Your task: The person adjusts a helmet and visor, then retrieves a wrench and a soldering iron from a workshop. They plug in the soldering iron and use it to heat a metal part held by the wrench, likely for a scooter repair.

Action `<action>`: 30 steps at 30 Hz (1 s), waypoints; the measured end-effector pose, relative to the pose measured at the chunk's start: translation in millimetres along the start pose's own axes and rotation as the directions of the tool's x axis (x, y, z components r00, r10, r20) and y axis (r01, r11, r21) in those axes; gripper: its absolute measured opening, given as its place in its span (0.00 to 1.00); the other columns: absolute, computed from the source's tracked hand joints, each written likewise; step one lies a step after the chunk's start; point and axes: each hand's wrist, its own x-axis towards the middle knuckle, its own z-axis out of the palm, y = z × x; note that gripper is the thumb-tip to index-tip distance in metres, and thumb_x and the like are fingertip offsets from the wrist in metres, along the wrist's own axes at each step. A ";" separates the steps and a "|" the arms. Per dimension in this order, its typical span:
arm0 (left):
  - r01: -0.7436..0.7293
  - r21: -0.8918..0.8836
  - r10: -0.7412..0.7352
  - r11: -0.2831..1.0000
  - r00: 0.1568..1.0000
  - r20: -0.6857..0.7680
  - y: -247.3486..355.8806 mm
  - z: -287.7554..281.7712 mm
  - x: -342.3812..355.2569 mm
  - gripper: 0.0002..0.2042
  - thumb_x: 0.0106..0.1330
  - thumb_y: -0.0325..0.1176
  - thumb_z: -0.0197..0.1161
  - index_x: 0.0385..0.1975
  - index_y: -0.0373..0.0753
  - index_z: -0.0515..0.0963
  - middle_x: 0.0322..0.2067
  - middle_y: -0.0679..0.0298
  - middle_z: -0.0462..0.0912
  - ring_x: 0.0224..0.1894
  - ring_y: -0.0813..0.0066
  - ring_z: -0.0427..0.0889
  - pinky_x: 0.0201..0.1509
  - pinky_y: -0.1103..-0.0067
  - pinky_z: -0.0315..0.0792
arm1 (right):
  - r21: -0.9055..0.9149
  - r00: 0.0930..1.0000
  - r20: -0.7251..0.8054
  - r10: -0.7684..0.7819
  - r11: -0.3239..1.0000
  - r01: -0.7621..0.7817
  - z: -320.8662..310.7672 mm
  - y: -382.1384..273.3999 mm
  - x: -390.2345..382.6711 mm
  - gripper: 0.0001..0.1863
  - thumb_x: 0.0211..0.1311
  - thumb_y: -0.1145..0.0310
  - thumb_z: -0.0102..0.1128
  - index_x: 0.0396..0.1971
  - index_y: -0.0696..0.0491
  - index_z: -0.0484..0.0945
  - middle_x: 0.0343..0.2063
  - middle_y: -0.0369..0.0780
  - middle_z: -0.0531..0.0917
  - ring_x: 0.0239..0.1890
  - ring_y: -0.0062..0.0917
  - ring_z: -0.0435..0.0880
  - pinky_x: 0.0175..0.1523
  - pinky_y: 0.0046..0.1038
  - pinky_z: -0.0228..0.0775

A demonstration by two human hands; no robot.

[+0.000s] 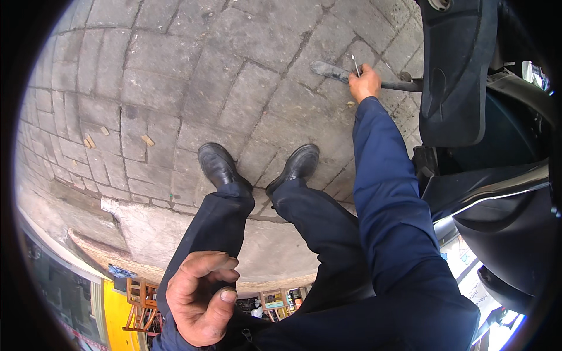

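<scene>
My right hand (364,83), at the end of an outstretched arm, is closed on a slim metal tool (355,65) with a pale tip. The rest of that tool is hidden in the fingers. Right at this hand, a dark bar with a flat worn end (329,71), like a vehicle's side stand, reaches out from the black machine; I cannot tell whether the fingers also grip it. Close to me at the lower left, my left hand (202,298) hangs above my thigh. Its fingers curl loosely, the thumb stands apart, and nothing shows between them.
Along the right stands a motorcycle-like vehicle with a black flap (456,76) and a shiny metal tube (497,196). My shoes (298,164) rest on grey paving (252,99), where small tan scraps (147,140) lie. Wooden stools (137,304) are at the lower left.
</scene>
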 end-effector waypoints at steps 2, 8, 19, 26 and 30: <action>0.001 0.002 -0.001 1.000 1.000 0.005 -0.8 -1.1 0.0 0.20 0.58 0.30 0.59 0.49 0.25 0.69 0.37 0.53 0.76 0.36 0.74 0.77 0.44 0.80 0.72 | 0.021 0.999 0.013 0.037 0.999 -0.037 0.5 -2.1 -1.7 0.11 0.48 0.66 0.63 0.32 0.54 0.79 0.30 0.50 0.83 0.37 0.46 0.81 0.44 0.40 0.71; -0.035 0.002 0.035 0.999 0.998 0.056 -4.5 -10.9 2.7 0.20 0.58 0.29 0.59 0.49 0.26 0.70 0.38 0.54 0.76 0.37 0.74 0.77 0.45 0.80 0.72 | -0.001 0.996 0.090 0.022 1.000 -0.022 -1.5 -4.9 -0.3 0.14 0.46 0.66 0.63 0.35 0.55 0.79 0.32 0.50 0.83 0.39 0.46 0.81 0.46 0.40 0.71; -0.014 -0.004 0.015 1.000 0.998 0.062 -5.4 -12.3 -1.7 0.19 0.58 0.29 0.59 0.48 0.26 0.70 0.39 0.54 0.77 0.38 0.75 0.76 0.46 0.79 0.71 | -0.064 0.990 0.142 0.007 0.998 0.002 -2.2 -17.2 -8.4 0.14 0.45 0.63 0.62 0.29 0.57 0.78 0.30 0.52 0.82 0.38 0.47 0.80 0.44 0.41 0.71; -0.016 -0.009 0.016 1.000 0.998 0.059 -12.3 -4.7 -7.3 0.16 0.57 0.19 0.56 0.48 0.26 0.71 0.39 0.56 0.76 0.37 0.77 0.76 0.44 0.82 0.73 | 0.029 0.979 0.195 0.061 0.997 -0.068 -18.7 -27.5 -40.2 0.15 0.42 0.61 0.64 0.25 0.57 0.78 0.28 0.51 0.82 0.35 0.45 0.82 0.42 0.37 0.72; 0.011 0.044 -0.012 0.999 1.000 0.013 -40.4 0.3 -13.4 0.17 0.58 0.21 0.60 0.49 0.28 0.71 0.37 0.57 0.79 0.35 0.79 0.77 0.42 0.83 0.72 | 0.191 0.921 0.374 0.108 0.963 -0.191 -45.2 -57.2 -112.6 0.14 0.41 0.62 0.65 0.23 0.59 0.78 0.21 0.45 0.81 0.26 0.33 0.80 0.35 0.32 0.71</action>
